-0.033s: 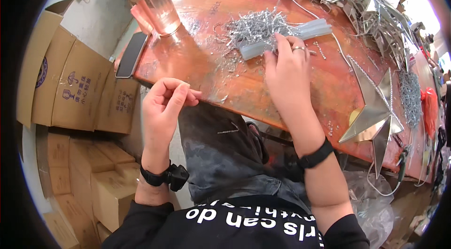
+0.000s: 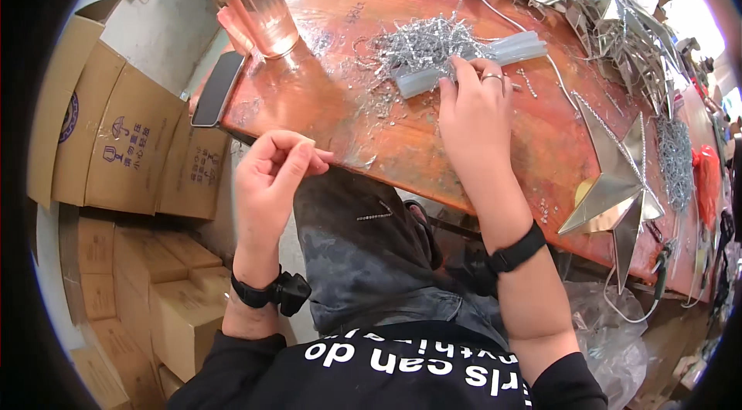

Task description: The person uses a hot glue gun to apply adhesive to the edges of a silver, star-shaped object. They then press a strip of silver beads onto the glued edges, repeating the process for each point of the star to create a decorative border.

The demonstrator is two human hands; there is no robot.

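This looks like a small craft workshop where decorations are put together by hand. A worn reddish counter (image 2: 325, 112) is littered with a heap of silver wire scraps (image 2: 421, 43) and a bundle of clear glue sticks (image 2: 471, 62) right at the fingers (image 2: 464, 74). Beyond them, to the right, lie shiny metal stars (image 2: 614, 190) and tangled cords. Stacked cardboard boxes (image 2: 116, 147) crowd the floor off to the left, like stock waiting to be packed.
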